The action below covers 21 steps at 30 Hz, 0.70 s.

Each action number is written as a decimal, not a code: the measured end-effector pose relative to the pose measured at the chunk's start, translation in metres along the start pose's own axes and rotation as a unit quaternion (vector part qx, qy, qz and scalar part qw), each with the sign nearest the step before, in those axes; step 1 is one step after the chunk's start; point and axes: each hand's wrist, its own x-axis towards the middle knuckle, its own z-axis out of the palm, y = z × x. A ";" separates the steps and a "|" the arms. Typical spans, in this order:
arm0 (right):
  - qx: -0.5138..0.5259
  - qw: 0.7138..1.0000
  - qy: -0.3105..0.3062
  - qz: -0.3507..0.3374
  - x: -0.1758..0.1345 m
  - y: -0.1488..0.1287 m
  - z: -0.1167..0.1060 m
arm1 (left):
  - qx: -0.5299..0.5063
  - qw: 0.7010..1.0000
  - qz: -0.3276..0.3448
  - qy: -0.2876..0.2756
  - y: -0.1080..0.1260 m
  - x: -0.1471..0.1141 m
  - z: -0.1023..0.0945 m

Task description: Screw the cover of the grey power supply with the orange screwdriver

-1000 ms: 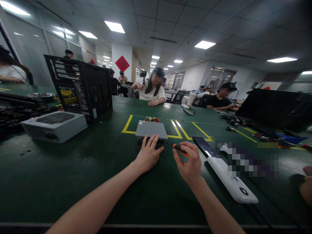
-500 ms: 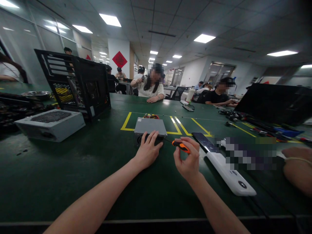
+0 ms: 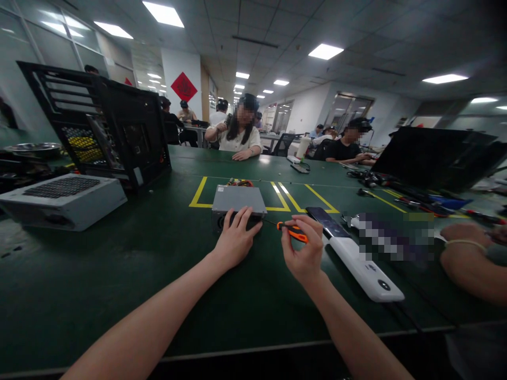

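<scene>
A grey computer power supply [image 3: 240,198] lies on the green table in front of me, its coloured wires bunched at the far side. My left hand [image 3: 236,237] holds it at the near edge, with the fingertips on top and the thumb by the right front corner. In my right hand [image 3: 304,245], pinched between thumb and fingers, is a screwdriver [image 3: 291,232] with an orange and black handle. Its thin shaft points left at the power supply's right front corner. Whether the tip sits in a screw is too small to tell.
Left stand a second power supply [image 3: 65,198] and a black computer case [image 3: 114,126]. A white power strip-like device [image 3: 366,269] and a dark phone-like slab [image 3: 328,221] lie right. Beyond are cables and a black panel [image 3: 431,158]. Another person's arm [image 3: 467,253] rests far right; someone sits opposite.
The whole view has shifted slightly, so most things appear a little further left and higher. Both hands keep their hold on the power supply and the screwdriver.
</scene>
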 end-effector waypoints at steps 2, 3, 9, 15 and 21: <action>0.000 1.000 0.008 0.003 0.000 0.000 0.000 | -0.003 1.000 -0.001 0.000 0.000 0.000 0.000; -0.007 1.000 0.006 0.004 0.000 0.001 0.000 | -0.003 1.000 -0.003 0.001 0.000 0.000 0.001; -0.035 0.999 -0.001 -0.007 -0.001 0.004 0.000 | 0.000 1.000 0.000 -0.003 0.001 0.000 0.000; -0.019 1.000 -0.012 -0.002 0.001 -0.001 -0.002 | 0.005 1.000 -0.004 -0.007 0.001 0.000 0.001; 0.010 0.999 -0.037 -0.001 -0.001 0.003 -0.001 | -0.001 1.000 -0.003 -0.007 0.000 0.000 0.001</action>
